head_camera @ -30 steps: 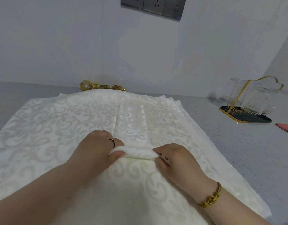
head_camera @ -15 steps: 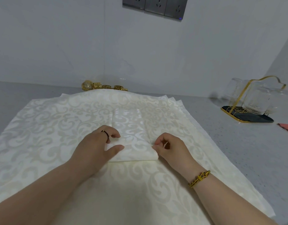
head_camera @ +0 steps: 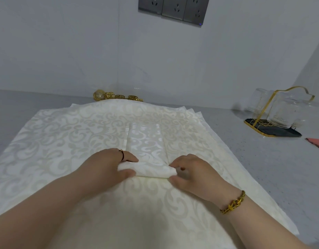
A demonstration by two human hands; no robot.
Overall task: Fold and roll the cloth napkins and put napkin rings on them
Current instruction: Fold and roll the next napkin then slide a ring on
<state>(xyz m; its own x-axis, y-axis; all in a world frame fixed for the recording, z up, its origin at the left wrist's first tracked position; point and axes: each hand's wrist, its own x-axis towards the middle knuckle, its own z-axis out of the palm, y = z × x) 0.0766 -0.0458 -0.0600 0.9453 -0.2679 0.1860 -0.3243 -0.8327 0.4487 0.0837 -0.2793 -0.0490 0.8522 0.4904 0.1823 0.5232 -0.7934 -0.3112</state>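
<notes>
Pinch grip at both ends: left hand thumb-and-fingers on left end of roll, right hand on right end; likely purpose is an even, tight roll. Location: folded napkin on napkin stack, near end rolled, far part flat. Behind stack: napkin rings, staged.

Pale grey-white back wall, smooth, with a faint vertical seam. Side wall meets it at right, forming a corner. Dark grey socket panel high on the back wall, three outlets side by side, small blue light at its lower right corner. Grey speckled countertop runs to the wall. Far right on it: black tray with gold rim, gold wire frame above, clear glasses on it, possibly upside down. Pink flat item at right edge, cut off. Light soft, even.
</notes>
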